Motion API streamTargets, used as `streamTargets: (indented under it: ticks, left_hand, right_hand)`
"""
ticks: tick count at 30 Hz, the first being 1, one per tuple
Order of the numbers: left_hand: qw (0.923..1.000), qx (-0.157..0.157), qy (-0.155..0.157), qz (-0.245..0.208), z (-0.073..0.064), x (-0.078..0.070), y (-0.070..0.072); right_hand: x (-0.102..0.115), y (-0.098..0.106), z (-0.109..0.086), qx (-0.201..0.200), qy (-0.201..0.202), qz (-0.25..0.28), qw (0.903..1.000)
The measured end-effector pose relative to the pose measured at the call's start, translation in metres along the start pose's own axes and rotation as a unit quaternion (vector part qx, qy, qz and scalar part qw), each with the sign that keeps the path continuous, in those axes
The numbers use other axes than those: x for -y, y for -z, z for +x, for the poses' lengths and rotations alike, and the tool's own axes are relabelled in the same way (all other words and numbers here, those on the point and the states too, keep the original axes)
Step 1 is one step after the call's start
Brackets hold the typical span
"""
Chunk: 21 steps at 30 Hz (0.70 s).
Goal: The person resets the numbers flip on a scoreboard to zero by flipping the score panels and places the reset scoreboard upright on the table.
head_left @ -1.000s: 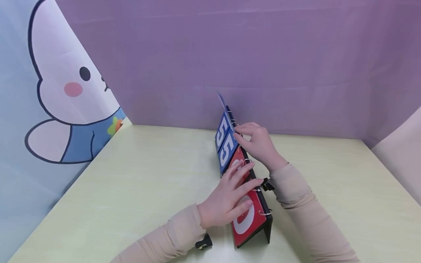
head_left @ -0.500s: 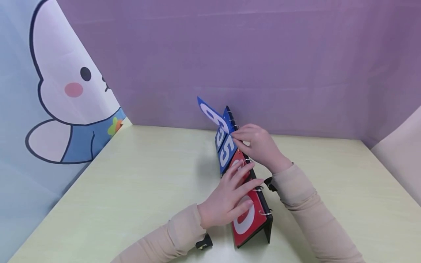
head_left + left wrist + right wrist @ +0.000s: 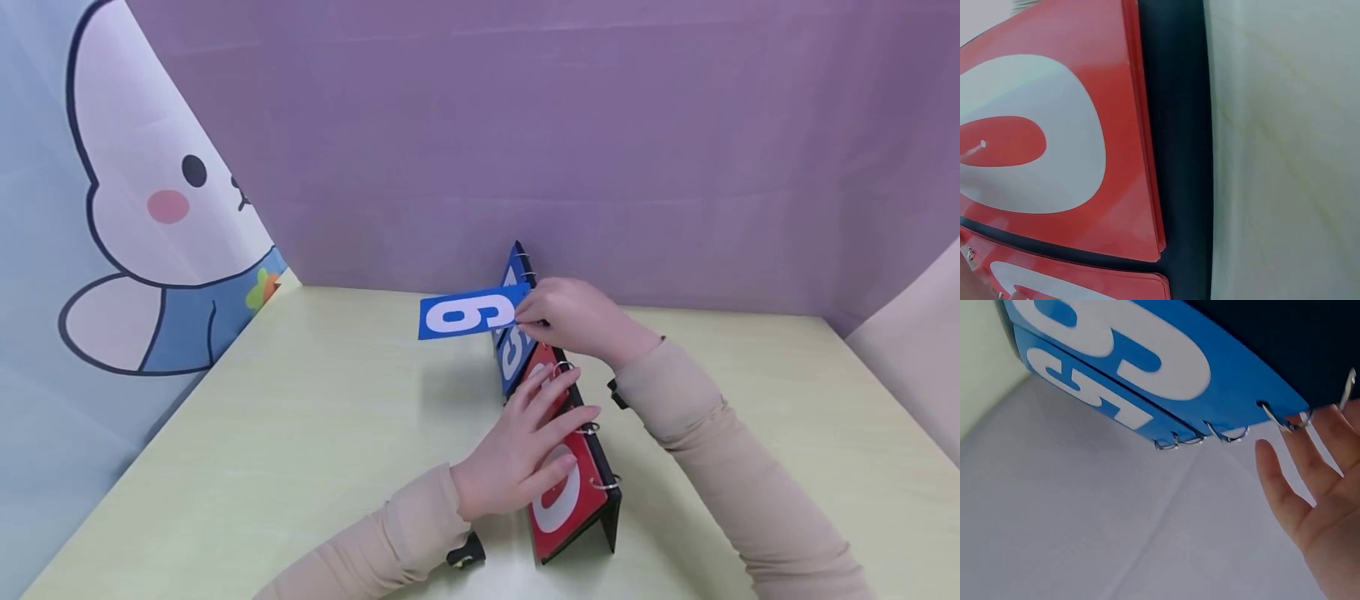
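Note:
A black flip scoreboard point(image 3: 592, 442) stands tent-like on the table, with red cards near and blue ones beyond. My left hand point(image 3: 517, 458) rests on the red cards, fingers spread; a red card with a white 0 point(image 3: 1129, 212) fills much of the left wrist view. At the ring edge my right hand point(image 3: 577, 317) pinches a blue number card point(image 3: 465, 312) with a white 6 or 9, which juts out leftward over the table. Behind it, blue cards with a white 5 point(image 3: 512, 354) are partly covered. Metal rings point(image 3: 1225, 432) lie by my right fingers in the right wrist view.
The scoreboard stands on a pale yellow-green table point(image 3: 300, 433). A purple cloth wall point(image 3: 480, 125) rises at the back, and a sheet printed with a cartoon animal point(image 3: 150, 208) hangs on the left. A black clip-like piece point(image 3: 467, 552) shows beneath the left cuff.
The blue card has swung from nearly upright behind the board down to the left, its digit now in sight. My right hand has shifted slightly left with it; the left hand has stayed put.

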<state>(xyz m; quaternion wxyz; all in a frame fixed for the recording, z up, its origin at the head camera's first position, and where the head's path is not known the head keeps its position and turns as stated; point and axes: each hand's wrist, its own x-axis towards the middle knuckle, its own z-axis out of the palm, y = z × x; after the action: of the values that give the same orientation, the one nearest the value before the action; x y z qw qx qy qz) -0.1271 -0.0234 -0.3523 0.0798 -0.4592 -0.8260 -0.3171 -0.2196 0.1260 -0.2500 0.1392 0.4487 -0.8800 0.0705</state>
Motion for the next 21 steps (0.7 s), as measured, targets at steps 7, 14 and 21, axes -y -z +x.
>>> streamTargets:
  ticks: [7,14,21]
  left_hand:
    - [0.9988,-0.025,-0.032,0.028,0.002,0.003,-0.002]
    - [0.9972,-0.039,-0.047,0.043,0.004,0.005,-0.003]
    - [0.9960,-0.045,-0.055,0.055,0.005,0.006,-0.004]
  right_hand:
    - [0.000,0.009,0.006,0.053,0.042,-0.021,0.9975]
    - [0.002,0.008,0.016,0.116,-0.010,-0.019,0.9930]
    - [-0.012,0.002,0.008,0.095,-0.063,0.113,0.9871]
